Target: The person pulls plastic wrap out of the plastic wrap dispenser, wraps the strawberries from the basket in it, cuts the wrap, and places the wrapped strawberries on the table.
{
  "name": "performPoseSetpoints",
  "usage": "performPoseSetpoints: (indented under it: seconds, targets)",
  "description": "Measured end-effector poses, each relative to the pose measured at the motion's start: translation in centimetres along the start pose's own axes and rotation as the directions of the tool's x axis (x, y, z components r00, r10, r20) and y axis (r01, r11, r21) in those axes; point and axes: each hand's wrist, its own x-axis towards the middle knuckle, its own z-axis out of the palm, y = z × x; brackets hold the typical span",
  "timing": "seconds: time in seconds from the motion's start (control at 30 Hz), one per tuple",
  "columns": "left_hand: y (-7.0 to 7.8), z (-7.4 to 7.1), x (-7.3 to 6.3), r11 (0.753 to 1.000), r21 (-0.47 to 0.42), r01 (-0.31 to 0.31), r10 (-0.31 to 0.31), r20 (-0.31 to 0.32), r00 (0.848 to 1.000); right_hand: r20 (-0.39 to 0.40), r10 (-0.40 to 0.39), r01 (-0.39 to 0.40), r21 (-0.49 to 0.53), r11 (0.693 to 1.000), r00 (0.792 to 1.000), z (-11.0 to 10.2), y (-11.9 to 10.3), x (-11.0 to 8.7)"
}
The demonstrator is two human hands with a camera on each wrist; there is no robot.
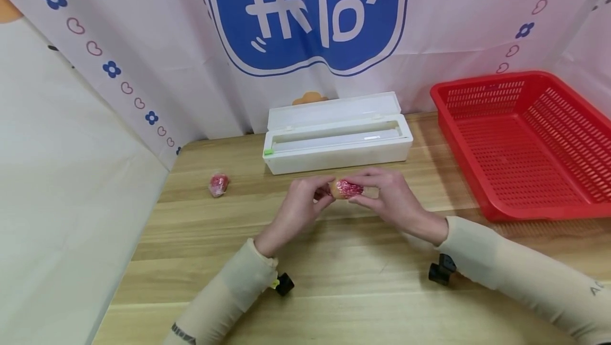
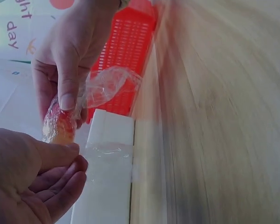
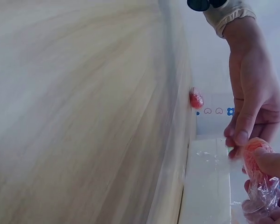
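Observation:
Both hands hold a small red-and-yellow fruit (image 1: 347, 189) wrapped in clear plastic film, just above the table in front of the white box. The left hand (image 1: 300, 199) pinches its yellowish end between thumb and fingers. From the other side, the right hand (image 1: 393, 199) grips the red end with thumb and fingertips. In the left wrist view, loose film (image 2: 107, 88) trails off the fruit beside the right hand. Crumpled film also gathers under the right thumb in the right wrist view. The fruit's exact kind is unclear.
A white cling film box (image 1: 339, 156) with its lid raised stands at the table's back. Another red film-wrapped fruit (image 1: 218, 184) lies at the left. A red plastic basket (image 1: 477, 175) stands at the right. A printed cloth (image 1: 167, 42) hangs behind the wooden table (image 1: 334, 302).

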Motion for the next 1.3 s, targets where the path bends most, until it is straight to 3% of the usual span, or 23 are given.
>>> performPoseSetpoints:
  seconds: [0.2,0.3,0.4,0.57,0.7,0.9,0.97,1.03,1.2,1.3]
  targets:
    - [0.2,0.1,-0.1,0.982,-0.180,0.060,-0.055,0.033,0.998,-0.039,-0.004,0.004,0.022,1.000,0.999,0.3,-0.2,-0.1]
    - [0.2,0.2,-0.1,0.933,-0.340,0.117,-0.098,0.072,0.993,-0.065,-0.007,0.009,0.031,0.999,0.998,0.4,-0.4,-0.1]
    - [0.3,0.2,-0.1,0.861,-0.479,0.171,-0.136,0.109,0.985,-0.090,-0.012,0.015,0.034,0.999,0.996,0.7,-0.5,-0.3]
    - [0.1,0.6,0.1,0.825,-0.536,0.181,-0.168,0.074,0.983,-0.112,-0.036,0.041,0.040,0.998,0.993,0.9,-0.6,-0.3]
    - [-0.2,0.7,0.0,0.800,-0.572,0.184,-0.198,0.040,0.979,-0.051,-0.042,0.045,0.063,0.997,0.998,0.3,-1.0,-0.3]
    - [-0.6,0.0,-0.3,0.757,-0.631,0.169,-0.188,0.038,0.981,-0.078,0.075,-0.071,0.059,0.996,0.994,-1.6,-0.7,0.4]
    - [-0.7,-0.1,-0.4,0.745,-0.648,0.157,-0.170,0.042,0.985,-0.042,0.138,-0.133,0.098,0.986,0.990,-2.1,-0.2,0.8]
    - [-0.8,-0.2,-0.5,0.734,-0.663,0.148,-0.154,0.049,0.987,0.050,0.191,-0.197,0.157,0.968,0.980,-2.4,0.3,1.3]
    - [-0.8,-0.4,-0.5,0.719,-0.681,0.134,-0.124,0.063,0.990,0.310,0.238,-0.326,0.271,0.906,0.920,-2.6,0.9,2.1]
    - [-0.8,-0.5,-0.6,0.719,-0.684,0.121,-0.090,0.080,0.993,0.385,0.233,-0.360,0.300,0.884,0.893,-2.6,1.1,2.3]
